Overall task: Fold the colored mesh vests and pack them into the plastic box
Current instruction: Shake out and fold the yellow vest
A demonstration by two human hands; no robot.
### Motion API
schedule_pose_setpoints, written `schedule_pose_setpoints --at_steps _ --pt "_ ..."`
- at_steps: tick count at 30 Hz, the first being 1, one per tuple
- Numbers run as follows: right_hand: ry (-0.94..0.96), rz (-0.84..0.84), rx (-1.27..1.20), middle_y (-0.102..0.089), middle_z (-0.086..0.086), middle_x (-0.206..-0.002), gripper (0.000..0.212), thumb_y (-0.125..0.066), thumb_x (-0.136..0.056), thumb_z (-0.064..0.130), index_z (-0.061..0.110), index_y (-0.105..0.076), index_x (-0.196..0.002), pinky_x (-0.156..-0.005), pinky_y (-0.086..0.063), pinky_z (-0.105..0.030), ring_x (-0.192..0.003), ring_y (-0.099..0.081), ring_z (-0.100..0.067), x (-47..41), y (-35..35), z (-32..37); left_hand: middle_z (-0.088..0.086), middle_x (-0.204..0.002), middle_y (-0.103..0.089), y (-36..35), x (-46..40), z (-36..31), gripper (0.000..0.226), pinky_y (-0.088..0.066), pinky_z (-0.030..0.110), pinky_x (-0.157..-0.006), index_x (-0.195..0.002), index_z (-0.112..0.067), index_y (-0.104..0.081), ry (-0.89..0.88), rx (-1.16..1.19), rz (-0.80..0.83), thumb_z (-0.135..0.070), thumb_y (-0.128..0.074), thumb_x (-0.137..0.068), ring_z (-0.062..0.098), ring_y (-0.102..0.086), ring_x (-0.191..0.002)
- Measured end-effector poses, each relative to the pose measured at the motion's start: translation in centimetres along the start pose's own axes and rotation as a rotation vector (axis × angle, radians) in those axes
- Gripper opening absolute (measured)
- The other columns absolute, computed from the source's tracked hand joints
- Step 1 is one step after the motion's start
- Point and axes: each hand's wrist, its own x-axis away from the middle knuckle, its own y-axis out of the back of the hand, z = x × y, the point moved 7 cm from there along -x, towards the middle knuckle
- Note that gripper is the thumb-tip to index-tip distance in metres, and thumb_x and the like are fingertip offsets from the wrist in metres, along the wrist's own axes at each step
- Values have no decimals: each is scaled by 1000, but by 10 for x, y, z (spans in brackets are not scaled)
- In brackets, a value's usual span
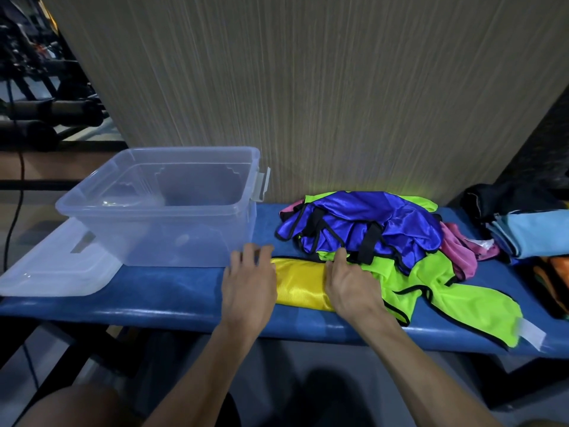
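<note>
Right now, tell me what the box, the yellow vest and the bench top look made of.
Plastic box: clear, slightly frosted hard plastic; the bench shows through its walls.
Yellow vest: thin synthetic cloth with a satiny sheen, black binding at the edge; mesh not discernible.
Bench top: probably padded blue vinyl, glossy along its rounded front edge.

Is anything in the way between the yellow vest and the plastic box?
Nothing visible. The yellow vest lies right of the open plastic box; only the left hand and bare blue bench lie between.
</note>
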Motion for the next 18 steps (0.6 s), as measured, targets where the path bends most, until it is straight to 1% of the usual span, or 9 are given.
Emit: schedule_pose_setpoints --at_steps 1,2,3,5,7,9,13,15,18 --pt "-3 8 -2 -72 -12 -107 33 -25 -111 35 12 -33 -133 -68 -39 -37 -100 -70 -36 0 0 0 8 -130 -57 1 1 -12 36 -51 46 -84 -131 -17 -61 -114 5 -29 -25 -61 -96 34 -56 -113" --pt "-5 16 2 -72 -12 -109 32 -26 -110 34 13 -32 -134 -68 -38 -37 -102 -70 -37 0 0 0 8 -139 -56 -4 4 -24 38 -49 47 -94 -135 -18 -60 -242 1 -21 -29 -55 -99 33 -53 -122" --pt "-8 24 9 -71 -13 -111 32 -27 -110 33 13 -32 -134 -69 -38 -37 -103 -69 -37 0 0 0 7 -149 -51 -12 7 -33 44 -44 49 -106 -143 -21 -55 -341 -16 62 -38 -41 -105 33 -46 -134" --pt "-7 33 18 -71 -13 -112 32 -28 -110 31 12 -32 -136 -69 -38 -37 -104 -69 -37 1 0 1 1 -165 -31 -28 12 -33 61 -21 50 -124 -158 -30 -32 -391 -39 246 -54 -12 -106 28 -25 -152" --pt "-6 17 16 -71 -12 -111 33 -26 -111 32 13 -32 -137 -69 -39 -37 -103 -69 -36 2 3 3 -9 -170 -9 -38 12 -14 69 -3 43 -127 -161 -41 -10 -320 8 343 -64 4 -98 19 -6 -157" --pt "-28 -11 17 -70 -11 -114 36 -24 -111 37 13 -35 -135 -72 -45 -38 -104 -69 -35 4 9 2 -14 -170 -1 -43 11 0 71 2 36 -126 -160 -46 -4 -270 86 364 -68 7 -94 14 -1 -157" --pt "-109 -23 -26 -61 -15 -124 43 -28 -109 45 9 -44 -128 -86 -51 -40 -110 -66 -35 9 17 -1 -15 -170 -2 -46 12 5 72 2 32 -126 -159 -47 -5 -251 144 397 -71 6 -93 11 -2 -156" --pt "-150 3 -85 -62 -17 -124 48 -32 -107 49 7 -48 -125 -88 -50 -41 -112 -64 -37 7 19 -6 -15 -170 -3 -45 11 5 72 -1 33 -126 -159 -47 -4 -251 137 395 -73 5 -92 11 -3 -156" --pt "-227 67 -276 -65 -16 -118 53 -38 -103 57 9 -55 -114 -87 -48 -42 -111 -62 -39 1 11 -17 -13 -169 -9 -44 9 5 79 -7 37 -126 -159 -46 -5 -260 146 385 -78 8 -89 12 -9 -154"
